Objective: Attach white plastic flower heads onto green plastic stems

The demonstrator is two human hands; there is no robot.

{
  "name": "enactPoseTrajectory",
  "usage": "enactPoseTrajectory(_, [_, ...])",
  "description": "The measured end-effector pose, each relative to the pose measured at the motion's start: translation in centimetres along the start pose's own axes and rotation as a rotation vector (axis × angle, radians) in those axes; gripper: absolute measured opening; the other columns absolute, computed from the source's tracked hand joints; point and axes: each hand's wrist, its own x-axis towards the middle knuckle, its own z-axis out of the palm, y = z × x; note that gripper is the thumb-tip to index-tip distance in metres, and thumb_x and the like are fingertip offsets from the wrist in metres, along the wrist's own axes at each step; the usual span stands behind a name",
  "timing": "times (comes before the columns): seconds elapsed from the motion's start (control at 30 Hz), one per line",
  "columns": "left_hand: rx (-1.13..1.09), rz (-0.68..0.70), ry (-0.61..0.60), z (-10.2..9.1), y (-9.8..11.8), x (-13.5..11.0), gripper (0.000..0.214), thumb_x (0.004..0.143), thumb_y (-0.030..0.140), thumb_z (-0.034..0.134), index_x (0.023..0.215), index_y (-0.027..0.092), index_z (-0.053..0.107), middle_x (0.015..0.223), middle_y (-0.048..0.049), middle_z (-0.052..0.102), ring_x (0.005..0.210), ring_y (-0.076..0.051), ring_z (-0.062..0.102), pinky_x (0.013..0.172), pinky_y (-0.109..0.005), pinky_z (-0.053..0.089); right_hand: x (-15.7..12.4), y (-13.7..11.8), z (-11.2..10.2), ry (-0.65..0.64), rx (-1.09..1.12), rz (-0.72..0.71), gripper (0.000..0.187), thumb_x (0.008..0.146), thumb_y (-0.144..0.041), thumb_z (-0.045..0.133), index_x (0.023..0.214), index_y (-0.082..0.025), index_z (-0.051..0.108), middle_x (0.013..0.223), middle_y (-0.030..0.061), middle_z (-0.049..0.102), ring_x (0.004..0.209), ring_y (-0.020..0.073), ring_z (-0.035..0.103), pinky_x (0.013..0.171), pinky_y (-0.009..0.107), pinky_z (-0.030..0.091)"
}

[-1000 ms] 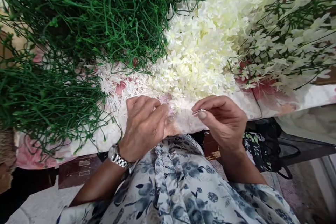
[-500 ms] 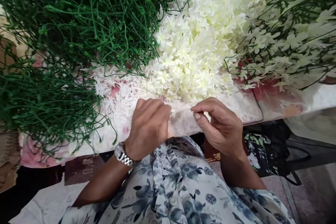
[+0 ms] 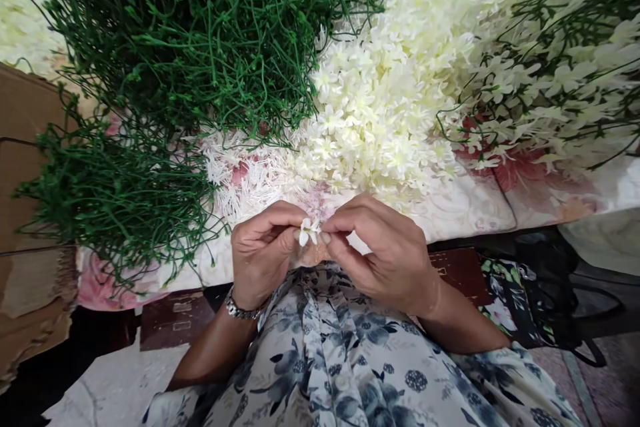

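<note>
My left hand (image 3: 267, 247) pinches a small white artificial flower (image 3: 309, 231) between thumb and forefinger, just above the table's front edge. At the flower's right side, the thumb and forefinger of my right hand (image 3: 377, 247) are pressed together; what they pinch is too small to make out. Beyond my hands lies a large heap of loose cream-white artificial flowers (image 3: 380, 107). A scatter of thin white plastic sprigs (image 3: 245, 183) lies beyond my left hand. Green plastic stems (image 3: 200, 40) are piled high at the back left, with a smaller bunch (image 3: 120, 193) nearer.
Finished-looking sprays of white flowers on green stems (image 3: 560, 87) lie at the right. A floral cloth (image 3: 450, 213) covers the table. Cardboard (image 3: 30, 167) stands at the left edge. A black floral bag (image 3: 505, 293) sits below the table at right.
My left hand has turned, bringing the pinched white flower into sight. My right hand has moved left until its fingertips meet the flower. The view has shifted slightly left.
</note>
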Motion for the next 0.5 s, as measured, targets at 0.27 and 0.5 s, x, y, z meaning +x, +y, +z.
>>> enactPoseTrajectory(0.27, [0.084, 0.05, 0.017, -0.5, -0.8, -0.5, 0.013, 0.07, 0.019, 0.07, 0.083, 0.02, 0.072, 0.076, -0.0036, 0.065, 0.07, -0.012, 0.059, 0.063, -0.023, 0.046, 0.0, -0.2, 1.0, -0.035, -0.137, -0.025, 0.014, 0.085, -0.014, 0.047, 0.077, -0.014, 0.059, 0.073, 0.0061, 0.062, 0.071, 0.0132, 0.058, 0.063, 0.026, 0.049])
enactPoseTrajectory(0.5, [0.22, 0.109, 0.022, -0.5, -0.6, -0.9, 0.016, 0.074, 0.012, 0.064, 0.086, 0.021, 0.072, 0.078, -0.0032, 0.066, 0.072, -0.012, 0.059, 0.064, -0.025, 0.045, -0.1, -0.1, 1.2, -0.079, -0.192, -0.023, 0.019, 0.085, -0.015, 0.046, 0.075, -0.011, 0.062, 0.071, 0.0081, 0.06, 0.07, 0.0145, 0.056, 0.062, 0.028, 0.047])
